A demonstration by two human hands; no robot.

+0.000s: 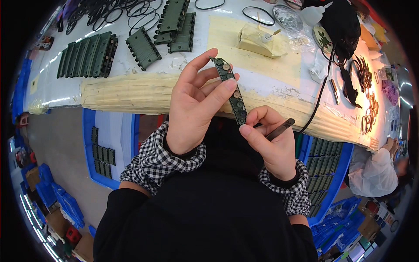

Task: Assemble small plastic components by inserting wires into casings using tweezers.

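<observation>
Above the near edge of the table, my left hand (190,105) is closed on a dark green toy tank chassis (239,107), its thumb pressed on the side. The chassis is tilted, its row of round wheels turned up toward me and a thin dark track running along its edge. At its lower end, the thumb and forefinger of my right hand (277,150) pinch close to the track. The same hand also grips dark flat tweezers (283,128), whose back end sticks out up to the right; their tips are hidden by the fingers.
More green chassis parts (87,54) stand in a row at the far left. Black rubber loops (144,13) lie at the back. A tape-covered block (262,40) stands ahead. Blue trays (89,144) hold green parts below the table edge. A co-worker (373,172) sits at right.
</observation>
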